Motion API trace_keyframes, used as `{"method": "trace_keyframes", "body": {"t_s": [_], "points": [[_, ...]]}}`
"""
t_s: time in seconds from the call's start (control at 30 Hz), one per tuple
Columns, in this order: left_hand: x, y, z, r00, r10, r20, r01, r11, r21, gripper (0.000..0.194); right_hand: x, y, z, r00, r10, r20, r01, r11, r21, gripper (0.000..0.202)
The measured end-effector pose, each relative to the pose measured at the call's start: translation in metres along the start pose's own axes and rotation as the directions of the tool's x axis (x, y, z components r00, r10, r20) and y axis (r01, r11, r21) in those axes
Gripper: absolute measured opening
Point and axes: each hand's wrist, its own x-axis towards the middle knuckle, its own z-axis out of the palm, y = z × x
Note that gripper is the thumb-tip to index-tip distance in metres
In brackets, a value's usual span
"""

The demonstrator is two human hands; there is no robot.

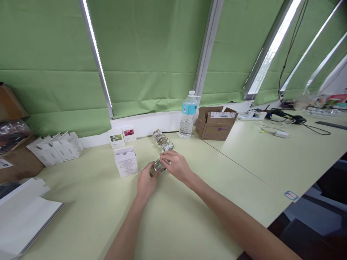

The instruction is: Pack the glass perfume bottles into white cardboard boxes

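A small clear, rounded glass jar [159, 165] is between my two hands on the table. My left hand [146, 181] curls its fingers and thumb around the jar's left side. Over the jar's top, my right hand [177, 166] pinches its thumb and fingertips together; whatever lies between them is too small to make out. Just behind, a row of similar shiny glass jars [163, 141] runs toward the wall. An upright white carton [126, 163] with printed text and an open top flap stands left of my hands.
Two small picture boxes, one with a green photo [116, 138], lean by the wall. Several white cartons [58, 148] stand farther left, near white sheets [29, 216]. A water bottle [186, 117] and an open brown box [215, 125] are behind; cables [287, 117] lie right.
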Motion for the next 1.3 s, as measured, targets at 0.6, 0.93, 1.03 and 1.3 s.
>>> {"method": "trace_keyframes", "body": {"t_s": [0.6, 0.93, 1.03, 1.3], "points": [[0.000, -0.002, 0.001, 1.000, -0.007, 0.003, 0.007, 1.000, 0.023, 0.028, 0.002, -0.009, -0.018, 0.988, 0.126, 0.094, -0.139, 0.979, 0.148, 0.030], [0.001, -0.001, 0.001, 1.000, -0.025, 0.011, 0.024, 0.999, 0.024, 0.035, -0.007, 0.009, -0.039, 0.863, 0.338, 0.376, -0.269, 0.937, -0.225, 0.025], [0.001, -0.002, 0.001, 1.000, -0.015, 0.009, 0.014, 0.999, 0.034, 0.034, -0.014, 0.010, -0.027, 0.833, 0.365, 0.415, -0.235, 0.913, -0.332, 0.027], [0.000, -0.003, 0.001, 1.000, 0.001, 0.005, -0.001, 1.000, 0.007, 0.034, -0.008, 0.015, -0.029, 0.879, 0.370, 0.299, -0.294, 0.917, -0.272, 0.009]]}}
